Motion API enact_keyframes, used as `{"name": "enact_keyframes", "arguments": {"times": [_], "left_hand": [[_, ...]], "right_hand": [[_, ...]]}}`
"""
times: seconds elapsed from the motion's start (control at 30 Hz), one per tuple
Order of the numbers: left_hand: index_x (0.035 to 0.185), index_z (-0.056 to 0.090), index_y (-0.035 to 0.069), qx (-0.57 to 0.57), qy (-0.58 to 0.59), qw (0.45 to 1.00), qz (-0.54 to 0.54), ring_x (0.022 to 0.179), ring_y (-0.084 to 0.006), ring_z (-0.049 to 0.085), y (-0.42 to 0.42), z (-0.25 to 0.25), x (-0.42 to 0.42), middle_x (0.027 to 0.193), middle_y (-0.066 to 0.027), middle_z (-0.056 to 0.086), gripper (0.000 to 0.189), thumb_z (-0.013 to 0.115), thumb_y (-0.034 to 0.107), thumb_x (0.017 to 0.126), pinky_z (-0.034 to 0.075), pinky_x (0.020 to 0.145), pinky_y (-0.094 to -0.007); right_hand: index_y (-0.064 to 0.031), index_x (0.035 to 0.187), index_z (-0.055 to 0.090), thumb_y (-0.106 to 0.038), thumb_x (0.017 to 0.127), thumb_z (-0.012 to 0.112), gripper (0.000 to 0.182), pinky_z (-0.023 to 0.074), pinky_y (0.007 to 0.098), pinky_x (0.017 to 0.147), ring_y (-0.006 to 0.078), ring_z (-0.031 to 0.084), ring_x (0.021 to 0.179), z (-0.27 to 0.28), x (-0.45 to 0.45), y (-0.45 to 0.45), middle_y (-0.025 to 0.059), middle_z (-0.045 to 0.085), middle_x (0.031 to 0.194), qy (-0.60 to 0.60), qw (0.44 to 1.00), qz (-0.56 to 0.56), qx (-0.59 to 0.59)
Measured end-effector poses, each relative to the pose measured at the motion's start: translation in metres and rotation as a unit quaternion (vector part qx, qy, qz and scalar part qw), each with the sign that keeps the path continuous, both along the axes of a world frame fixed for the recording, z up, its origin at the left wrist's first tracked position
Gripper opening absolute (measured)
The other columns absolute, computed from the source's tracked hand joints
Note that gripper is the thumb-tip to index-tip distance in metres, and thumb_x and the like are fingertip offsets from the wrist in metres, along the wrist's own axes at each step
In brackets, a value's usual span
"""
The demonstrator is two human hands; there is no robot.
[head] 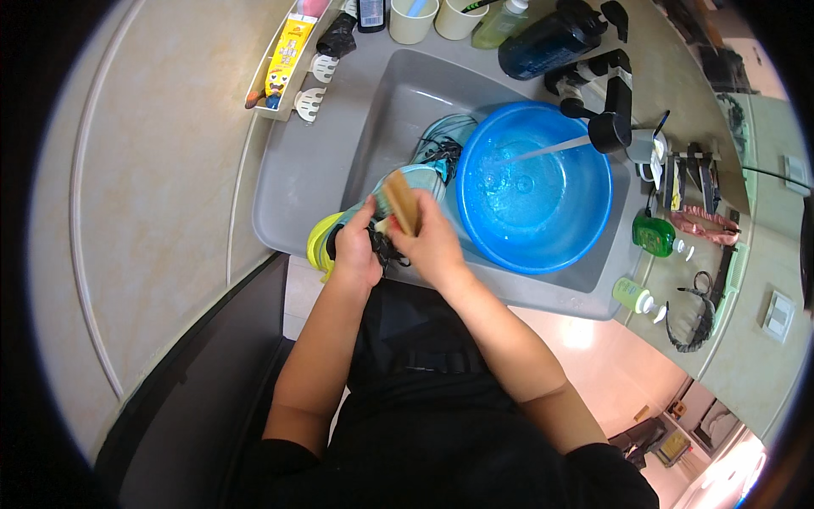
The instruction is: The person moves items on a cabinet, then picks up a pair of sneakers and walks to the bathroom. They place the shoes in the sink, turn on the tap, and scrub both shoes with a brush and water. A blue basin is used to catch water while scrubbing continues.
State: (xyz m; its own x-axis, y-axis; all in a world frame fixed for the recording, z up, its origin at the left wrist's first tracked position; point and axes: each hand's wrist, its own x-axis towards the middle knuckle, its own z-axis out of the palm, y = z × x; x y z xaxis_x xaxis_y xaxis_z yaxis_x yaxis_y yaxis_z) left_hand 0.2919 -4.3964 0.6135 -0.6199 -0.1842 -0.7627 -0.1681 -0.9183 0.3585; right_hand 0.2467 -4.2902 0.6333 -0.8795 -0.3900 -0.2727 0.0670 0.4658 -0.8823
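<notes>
My left hand (357, 249) grips a teal sneaker (420, 178) with black laces and a yellow-green heel lining, held over the sink's near left edge. In my right hand (432, 240) is a wooden-backed scrub brush (400, 198), slightly blurred, at the shoe's upper; its bristle side is mostly hidden. A second teal sneaker (453, 130) lies in the grey sink (407, 86) behind the first. To the right, a blue plastic basin (467, 219) stands in the sink with water in it. A stream runs into it from the black faucet (613, 124).
Pump bottles and cups, including a dark pump bottle (540, 49) and a cream cup (412, 25), line the far counter. A narrow holder (302, 60) with a yellow tube is at upper left. A green soap bottle (652, 235) stands at the right edge.
</notes>
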Motion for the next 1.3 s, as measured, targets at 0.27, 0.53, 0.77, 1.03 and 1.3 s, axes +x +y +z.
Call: {"name": "enact_keyframes", "arguments": {"times": [0.27, 0.53, 0.77, 1.03, 1.3], "left_hand": [[0.112, 0.052, -0.004, 0.068, 0.038, 0.997, -0.025, 0.095, -0.0251, 0.061, -0.015, -0.005, 0.001, 0.107, -0.0142, 0.061, 0.033, 0.048, 0.023, 0.093, 0.049, 0.085, -0.0381], [0.112, 0.053, -0.003, 0.072, 0.02, 0.997, -0.009, 0.096, -0.0251, 0.061, -0.011, -0.004, -0.006, 0.107, -0.0135, 0.061, 0.033, 0.05, 0.022, 0.091, 0.048, 0.086, -0.0372], [0.103, 0.059, 0.001, 0.025, 0.0, 1.0, 0.0, 0.091, -0.0207, 0.062, 0.003, -0.022, -0.005, 0.099, -0.0092, 0.063, 0.023, 0.055, 0.018, 0.088, 0.049, 0.082, -0.0337], [0.107, 0.057, 0.0, -0.008, -0.051, 0.998, 0.04, 0.094, -0.0186, 0.059, 0.016, -0.03, -0.01, 0.105, -0.0078, 0.061, 0.024, 0.055, 0.016, 0.089, 0.046, 0.084, -0.032], [0.109, 0.055, -0.001, -0.017, -0.069, 0.997, 0.033, 0.095, -0.0212, 0.06, 0.013, -0.02, -0.012, 0.105, -0.0099, 0.06, 0.028, 0.056, 0.018, 0.089, 0.047, 0.085, -0.0353]], "right_hand": [[-0.0058, 0.121, 0.048, -0.014, 0.072, 0.072, 0.055, 0.0456, 0.0356, 0.086, 0.0292, 0.056, 0.099, 0.009, -0.039, -0.003, 0.0138, 0.049, 0.112, 0.074, 0.98, 0.088, 0.161], [-0.009, 0.133, 0.041, -0.032, 0.09, 0.049, 0.049, 0.0499, 0.0417, 0.068, 0.0337, 0.059, 0.082, 0.003, -0.024, 0.02, 0.0148, 0.046, 0.108, 0.112, 0.964, 0.104, 0.216], [-0.0069, 0.137, 0.034, -0.033, 0.092, 0.047, 0.054, 0.0496, 0.0444, 0.065, 0.0382, 0.058, 0.076, -0.004, -0.012, 0.003, 0.0181, 0.048, 0.102, 0.087, 0.946, 0.114, 0.29], [-0.0056, 0.134, 0.037, -0.033, 0.091, 0.048, 0.052, 0.0489, 0.0446, 0.066, 0.0391, 0.058, 0.081, -0.026, -0.02, 0.009, 0.0201, 0.049, 0.104, 0.085, 0.957, 0.07, 0.267], [-0.0085, 0.133, 0.039, -0.037, 0.091, 0.048, 0.052, 0.0485, 0.0434, 0.071, 0.035, 0.059, 0.085, -0.028, -0.013, 0.019, 0.0158, 0.05, 0.106, 0.059, 0.976, 0.059, 0.202]]}}
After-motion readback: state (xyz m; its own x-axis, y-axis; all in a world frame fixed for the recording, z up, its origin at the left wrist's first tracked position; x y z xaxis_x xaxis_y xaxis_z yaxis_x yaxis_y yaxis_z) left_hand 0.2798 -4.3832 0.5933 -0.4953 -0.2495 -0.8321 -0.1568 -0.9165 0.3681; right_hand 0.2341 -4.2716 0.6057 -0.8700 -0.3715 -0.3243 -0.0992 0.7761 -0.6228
